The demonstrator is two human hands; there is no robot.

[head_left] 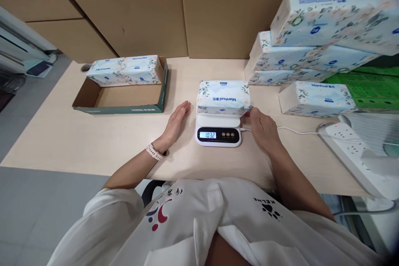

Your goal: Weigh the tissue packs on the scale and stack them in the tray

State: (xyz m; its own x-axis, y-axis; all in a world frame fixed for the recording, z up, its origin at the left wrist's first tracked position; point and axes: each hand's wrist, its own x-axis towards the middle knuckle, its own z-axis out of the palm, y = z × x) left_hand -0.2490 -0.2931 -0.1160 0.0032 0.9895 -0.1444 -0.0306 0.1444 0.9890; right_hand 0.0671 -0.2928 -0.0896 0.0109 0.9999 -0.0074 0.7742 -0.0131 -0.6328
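A pack of tissues [224, 96] with a floral print lies on a white digital kitchen scale [199, 138], whose lit display reads 103.2. My left hand [176, 122] rests on its edge left of the scale, fingers stretched out and holding nothing. On the other side, my right hand [262, 128] is by the lower right corner of the pack. Its fingertips reach toward that corner and are partly hidden, so whether they touch it is unclear. A white cable [283, 128] runs from the scale past my right hand.
An open cardboard tray [134, 111] at left holds two tissue packs [141, 69]. More packs are stacked [324, 20] at back right, with a single pack [321, 99] below them. A power strip [349, 143] lies at right. Large cartons [230, 16] line the back.
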